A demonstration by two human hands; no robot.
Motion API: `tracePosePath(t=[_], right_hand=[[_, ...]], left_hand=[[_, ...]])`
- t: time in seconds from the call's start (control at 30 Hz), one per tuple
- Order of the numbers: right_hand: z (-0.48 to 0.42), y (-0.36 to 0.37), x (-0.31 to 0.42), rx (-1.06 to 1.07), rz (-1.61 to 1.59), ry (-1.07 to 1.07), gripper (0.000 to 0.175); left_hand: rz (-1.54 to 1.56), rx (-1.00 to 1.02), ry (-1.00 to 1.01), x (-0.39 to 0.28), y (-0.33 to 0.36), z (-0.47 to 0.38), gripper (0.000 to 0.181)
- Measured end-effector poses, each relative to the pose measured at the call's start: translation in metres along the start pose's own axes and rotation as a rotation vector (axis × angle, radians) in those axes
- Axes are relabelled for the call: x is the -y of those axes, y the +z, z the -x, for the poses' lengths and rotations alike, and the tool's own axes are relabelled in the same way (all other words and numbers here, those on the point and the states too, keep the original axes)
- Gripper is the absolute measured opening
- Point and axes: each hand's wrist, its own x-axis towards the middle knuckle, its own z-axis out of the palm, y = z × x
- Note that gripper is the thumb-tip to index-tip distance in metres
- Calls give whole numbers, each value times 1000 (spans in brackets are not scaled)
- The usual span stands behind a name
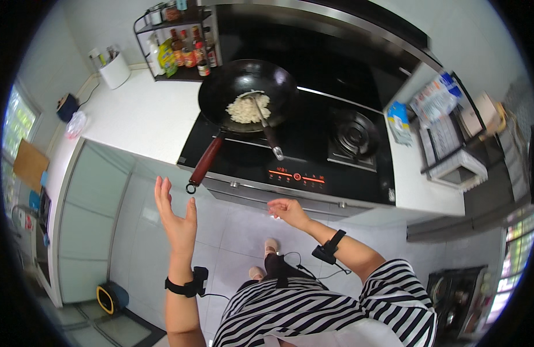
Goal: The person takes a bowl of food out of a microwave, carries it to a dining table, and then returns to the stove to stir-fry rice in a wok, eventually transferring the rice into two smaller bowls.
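Note:
A black wok (245, 73) stands on the left burner of a black glass stove (293, 152), and cooked white rice (245, 109) lies in it. A metal spatula or ladle (269, 134) rests in the rice, its dark handle leaning over the wok's near rim. The wok's red-brown handle (205, 164) points towards me. My left hand (179, 221) is raised just below the end of that handle, fingers apart, holding nothing. In front of the stove's front edge is my right hand (289, 211), its fingers loosely bent; nothing shows in it. Neither hand touches the wok.
A black rack (180, 79) with sauce bottles stands behind the white counter (141, 112), near a white utensil holder (115, 71). Right of the bare second burner (355, 134) are a blue packet (398, 121) and another rack (453, 158). Cables hang from the wrist devices.

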Motion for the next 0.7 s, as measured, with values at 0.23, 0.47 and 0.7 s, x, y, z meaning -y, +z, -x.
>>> tracePosePath(t=[0.23, 0.47, 0.7], right_hand=[[47, -20, 3, -256, 244, -159, 31], [108, -68, -25, -626, 24, 154, 26], [150, -82, -32, -690, 78, -29, 25]], left_hand=[[253, 44, 13, 14, 46, 0, 47], [422, 344, -78, 6, 79, 9, 62], [164, 614, -185, 18, 101, 36, 61]])
